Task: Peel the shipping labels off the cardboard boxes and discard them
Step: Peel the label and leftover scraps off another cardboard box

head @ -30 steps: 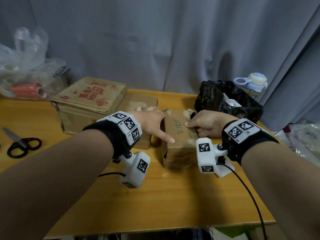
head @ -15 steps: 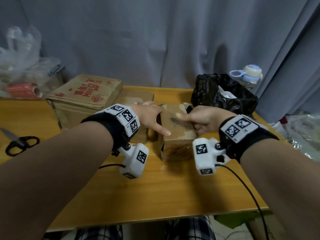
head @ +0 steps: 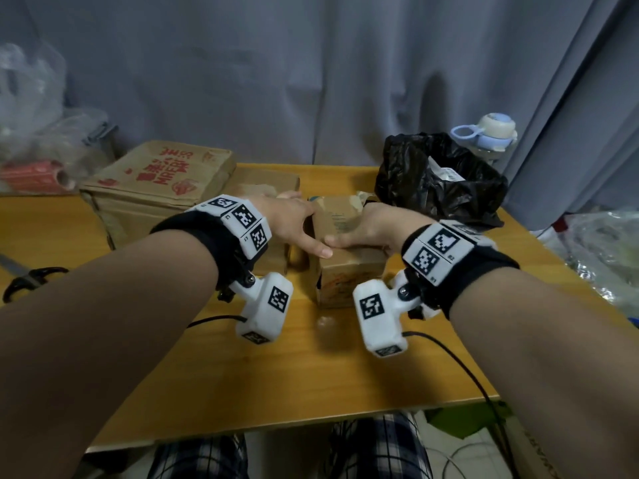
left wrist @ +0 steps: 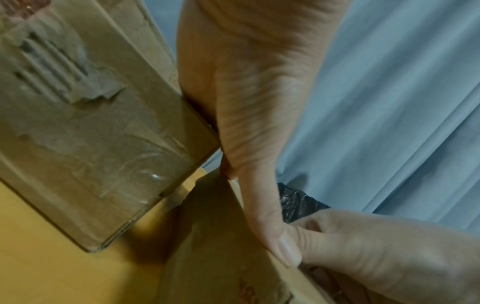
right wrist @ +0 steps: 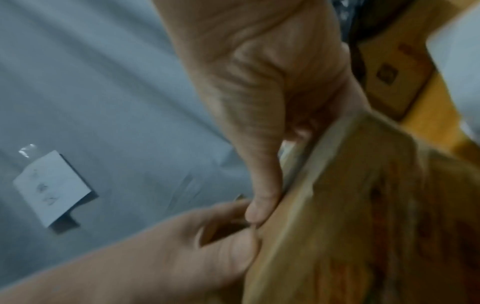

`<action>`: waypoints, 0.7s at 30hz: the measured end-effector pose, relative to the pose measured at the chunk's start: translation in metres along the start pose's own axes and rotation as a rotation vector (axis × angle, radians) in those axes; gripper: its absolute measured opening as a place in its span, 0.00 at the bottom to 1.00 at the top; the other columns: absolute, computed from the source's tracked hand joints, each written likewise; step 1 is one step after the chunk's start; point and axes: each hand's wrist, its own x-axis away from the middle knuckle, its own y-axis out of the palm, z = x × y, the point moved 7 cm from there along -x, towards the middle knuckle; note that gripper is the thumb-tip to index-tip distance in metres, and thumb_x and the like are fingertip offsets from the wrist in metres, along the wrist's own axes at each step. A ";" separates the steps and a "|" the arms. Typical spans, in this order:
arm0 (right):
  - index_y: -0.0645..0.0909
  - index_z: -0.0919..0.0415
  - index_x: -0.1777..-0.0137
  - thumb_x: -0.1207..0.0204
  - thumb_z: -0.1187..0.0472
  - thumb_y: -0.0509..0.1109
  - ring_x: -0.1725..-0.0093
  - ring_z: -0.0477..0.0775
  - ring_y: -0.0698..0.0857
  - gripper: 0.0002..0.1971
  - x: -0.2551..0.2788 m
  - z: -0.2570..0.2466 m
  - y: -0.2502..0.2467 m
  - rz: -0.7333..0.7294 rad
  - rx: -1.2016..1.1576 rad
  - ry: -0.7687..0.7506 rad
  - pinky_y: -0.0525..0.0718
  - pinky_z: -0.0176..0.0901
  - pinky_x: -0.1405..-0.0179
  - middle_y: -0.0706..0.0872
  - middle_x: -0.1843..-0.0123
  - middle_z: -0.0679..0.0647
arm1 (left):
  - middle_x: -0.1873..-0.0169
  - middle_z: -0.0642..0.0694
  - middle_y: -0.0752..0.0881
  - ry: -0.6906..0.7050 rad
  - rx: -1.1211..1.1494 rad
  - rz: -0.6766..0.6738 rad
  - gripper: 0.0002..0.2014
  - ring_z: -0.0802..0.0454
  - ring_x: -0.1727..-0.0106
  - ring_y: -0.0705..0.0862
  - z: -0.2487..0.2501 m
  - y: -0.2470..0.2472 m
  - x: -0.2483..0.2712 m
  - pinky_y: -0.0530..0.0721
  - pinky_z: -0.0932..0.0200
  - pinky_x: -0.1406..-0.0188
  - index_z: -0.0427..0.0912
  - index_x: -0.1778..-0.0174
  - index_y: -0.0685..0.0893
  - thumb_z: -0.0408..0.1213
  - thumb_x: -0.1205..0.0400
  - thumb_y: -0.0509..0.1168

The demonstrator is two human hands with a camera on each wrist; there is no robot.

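Observation:
A small cardboard box [head: 345, 281] stands at the middle of the wooden table [head: 311, 375]. My left hand [head: 306, 226] grips its left side, thumb lying on the top edge. My right hand [head: 364, 229] lies across the top and grips it from the right, its thumb reaching left until it meets my left thumb. In the left wrist view my left thumb [left wrist: 262, 195] runs along the box's edge [left wrist: 221, 257] and touches my right hand [left wrist: 376, 246]. The right wrist view is blurred: my right thumb [right wrist: 262, 168] presses along the box [right wrist: 363, 205]. I see no label on the box's visible faces.
A black bag [head: 439, 181] holding a white label [head: 446, 174] sits behind right. A large red-printed box [head: 159, 181] and a medium box [head: 266, 183], its face torn [left wrist: 78, 102], stand at the left. Scissors [head: 27, 281] lie far left. A bottle [head: 487, 133] and plastic bags [head: 34, 133] flank the table.
My right hand has slid left across the small box's top, so its thumb now meets my left thumb. My left hand has kept its hold. The head view has tilted down.

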 end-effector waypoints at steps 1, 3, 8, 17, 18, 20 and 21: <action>0.78 0.59 0.39 0.46 0.33 0.79 0.42 0.59 0.83 0.40 -0.001 0.003 -0.004 0.032 0.009 -0.008 0.83 0.57 0.37 0.85 0.42 0.55 | 0.17 0.50 0.55 -0.002 0.000 0.003 0.51 0.50 0.16 0.43 0.000 0.000 0.001 0.48 0.38 0.19 0.48 0.17 0.51 0.70 0.31 0.62; 0.82 0.64 0.46 0.32 0.45 0.77 0.45 0.59 0.85 0.24 0.000 0.015 -0.005 -0.051 -0.159 -0.042 0.82 0.53 0.37 0.88 0.46 0.59 | 0.17 0.51 0.54 -0.003 0.005 0.007 0.50 0.50 0.16 0.42 0.001 0.000 0.004 0.46 0.37 0.20 0.48 0.17 0.50 0.69 0.30 0.62; 0.75 0.65 0.32 0.44 0.33 0.78 0.31 0.63 0.79 0.46 0.005 0.020 0.005 -0.134 -0.393 0.023 0.79 0.66 0.33 0.80 0.32 0.60 | 0.16 0.50 0.52 -0.003 0.002 -0.023 0.50 0.49 0.16 0.39 0.003 0.000 0.004 0.45 0.41 0.20 0.47 0.17 0.48 0.68 0.28 0.61; 0.75 0.71 0.31 0.23 0.58 0.71 0.42 0.60 0.85 0.24 0.006 0.028 0.002 -0.186 -0.519 0.015 0.83 0.59 0.37 0.86 0.41 0.62 | 0.16 0.51 0.52 0.002 0.043 -0.017 0.51 0.49 0.16 0.38 0.003 0.002 0.005 0.45 0.41 0.19 0.47 0.17 0.47 0.68 0.29 0.62; 0.71 0.70 0.28 0.24 0.53 0.72 0.36 0.63 0.82 0.30 0.003 0.025 -0.003 -0.147 -0.531 0.031 0.81 0.62 0.34 0.82 0.33 0.64 | 0.16 0.50 0.52 0.003 0.039 -0.019 0.51 0.49 0.16 0.38 0.003 0.001 0.004 0.45 0.41 0.19 0.47 0.17 0.48 0.68 0.29 0.62; 0.62 0.64 0.21 0.34 0.36 0.73 0.28 0.67 0.76 0.48 -0.002 0.008 -0.011 -0.030 -0.398 0.039 0.79 0.64 0.32 0.72 0.23 0.64 | 0.16 0.48 0.53 -0.002 0.018 -0.015 0.51 0.48 0.16 0.41 0.004 -0.001 0.004 0.48 0.41 0.20 0.45 0.17 0.51 0.68 0.29 0.63; 0.61 0.63 0.21 0.38 0.30 0.72 0.27 0.66 0.74 0.52 -0.004 -0.005 -0.013 0.013 -0.265 0.023 0.78 0.61 0.32 0.70 0.22 0.62 | 0.17 0.46 0.55 -0.012 0.001 -0.007 0.50 0.48 0.16 0.44 0.003 -0.002 0.004 0.50 0.43 0.20 0.43 0.17 0.54 0.68 0.29 0.63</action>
